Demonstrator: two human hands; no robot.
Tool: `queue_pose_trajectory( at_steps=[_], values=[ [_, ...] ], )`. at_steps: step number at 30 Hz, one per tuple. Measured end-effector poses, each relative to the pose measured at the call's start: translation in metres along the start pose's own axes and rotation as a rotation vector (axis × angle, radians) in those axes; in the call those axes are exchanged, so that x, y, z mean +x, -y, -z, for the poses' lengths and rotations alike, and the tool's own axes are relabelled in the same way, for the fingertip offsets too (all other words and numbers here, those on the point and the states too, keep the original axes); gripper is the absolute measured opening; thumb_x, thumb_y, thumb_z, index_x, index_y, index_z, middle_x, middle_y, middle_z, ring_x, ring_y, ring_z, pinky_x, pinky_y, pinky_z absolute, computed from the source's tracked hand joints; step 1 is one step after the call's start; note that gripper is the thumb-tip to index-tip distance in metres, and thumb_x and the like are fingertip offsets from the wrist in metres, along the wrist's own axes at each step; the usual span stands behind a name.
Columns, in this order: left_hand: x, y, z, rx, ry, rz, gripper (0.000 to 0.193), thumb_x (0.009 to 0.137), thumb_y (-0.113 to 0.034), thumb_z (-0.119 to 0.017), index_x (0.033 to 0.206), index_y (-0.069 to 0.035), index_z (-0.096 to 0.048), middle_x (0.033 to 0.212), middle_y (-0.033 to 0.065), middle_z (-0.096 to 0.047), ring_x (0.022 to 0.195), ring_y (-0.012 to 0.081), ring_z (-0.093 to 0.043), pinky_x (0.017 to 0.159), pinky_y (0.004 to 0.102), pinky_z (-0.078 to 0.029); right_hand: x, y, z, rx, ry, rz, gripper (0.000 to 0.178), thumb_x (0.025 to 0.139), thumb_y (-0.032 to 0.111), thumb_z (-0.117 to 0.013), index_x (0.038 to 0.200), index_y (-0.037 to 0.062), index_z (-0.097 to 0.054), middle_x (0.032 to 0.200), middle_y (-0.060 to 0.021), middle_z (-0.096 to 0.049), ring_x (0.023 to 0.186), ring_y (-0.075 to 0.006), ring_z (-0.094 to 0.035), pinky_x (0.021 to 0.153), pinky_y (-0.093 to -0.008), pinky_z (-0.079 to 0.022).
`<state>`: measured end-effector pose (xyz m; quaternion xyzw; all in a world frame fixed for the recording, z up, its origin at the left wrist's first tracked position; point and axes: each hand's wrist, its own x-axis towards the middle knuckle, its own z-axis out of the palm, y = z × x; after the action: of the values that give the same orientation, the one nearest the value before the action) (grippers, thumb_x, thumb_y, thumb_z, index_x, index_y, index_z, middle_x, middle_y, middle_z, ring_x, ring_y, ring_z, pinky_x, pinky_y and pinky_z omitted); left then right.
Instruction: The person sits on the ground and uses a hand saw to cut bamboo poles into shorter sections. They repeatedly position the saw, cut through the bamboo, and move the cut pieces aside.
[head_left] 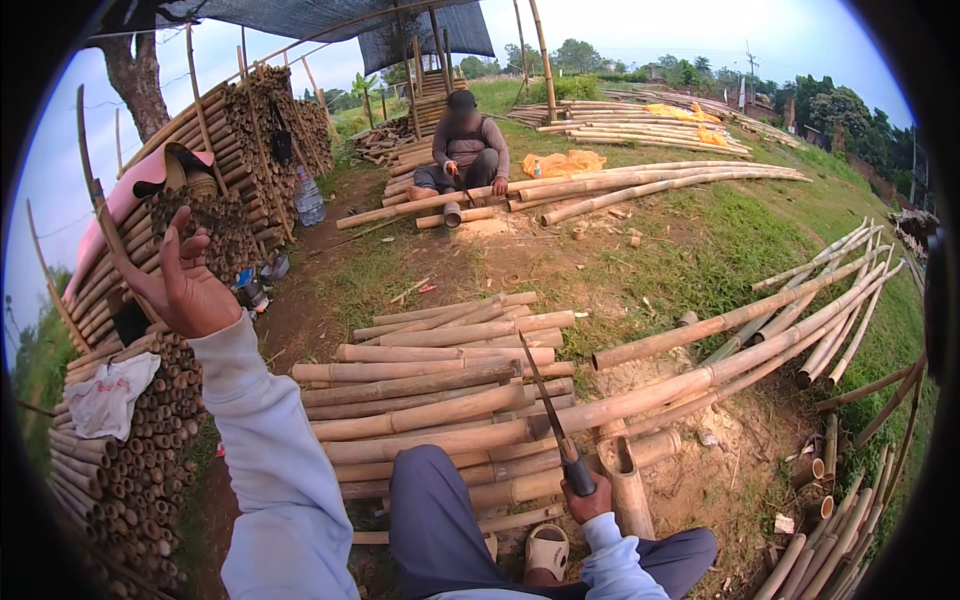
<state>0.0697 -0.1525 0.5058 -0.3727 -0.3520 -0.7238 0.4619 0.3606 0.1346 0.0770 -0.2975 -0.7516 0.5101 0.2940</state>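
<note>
My left hand (188,285) is raised at the left with its fingers apart and nothing in it, in front of the stacked bamboo. Low in the middle, my right hand (588,498) grips the dark handle of a handsaw (552,412). Its narrow blade points up and away, close to the near end of a long bamboo pole (640,402); whether they touch I cannot tell. Under that pole stretches a short, thick bamboo piece with an open slot (625,480). Left of the saw lies a pile of cut bamboo lengths (420,385), beside my knee.
Tall stacks of cut bamboo (130,470) line the left, with a white cloth (112,395) on them. Farther off, another person (465,150) sits among poles, holding a tool. More long poles (830,290) spread over the grass at right. Pale sawdust (745,455) covers the ground near me.
</note>
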Motion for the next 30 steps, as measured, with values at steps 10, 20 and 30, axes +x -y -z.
queue_pose_trajectory(
  at_steps=[10,20,30],
  values=[
    [-0.121,-0.036,-0.193,0.249,1.551,-0.319,0.062,0.092,-0.039,-0.072,0.147,-0.016,-0.054,0.13,0.0112,-0.068,0.104,0.0274,-0.07,0.083,0.039,-0.058,0.015,0.002,0.016,-0.019,0.033,-0.08,0.028,0.084,0.02,-0.077,0.103,0.0008,-0.072,0.083,-0.0169,-0.072,0.077,-0.0231,-0.07,0.075,-0.0377,-0.053],
    [-0.423,0.168,0.031,0.867,1.941,0.788,0.108,0.065,-0.068,-0.081,0.141,0.001,-0.047,0.143,0.0202,-0.051,0.135,0.037,-0.047,0.114,0.0451,-0.039,0.013,0.005,0.007,0.038,0.095,-0.069,0.026,0.086,0.017,-0.075,0.101,-0.0033,-0.069,0.078,-0.0137,-0.068,0.069,-0.0172,-0.061,0.069,-0.0349,-0.051],
    [-0.46,0.155,0.049,0.995,2.002,0.777,0.075,0.072,-0.044,-0.081,0.134,-0.009,-0.059,0.117,0.0214,-0.07,0.114,0.0388,-0.065,0.102,0.0496,-0.047,0.004,0.008,0.005,0.071,0.064,-0.078,0.023,0.089,0.012,-0.074,0.107,-0.0019,-0.068,0.08,-0.009,-0.068,0.073,-0.0126,-0.06,0.07,-0.032,-0.051]
  ],
)
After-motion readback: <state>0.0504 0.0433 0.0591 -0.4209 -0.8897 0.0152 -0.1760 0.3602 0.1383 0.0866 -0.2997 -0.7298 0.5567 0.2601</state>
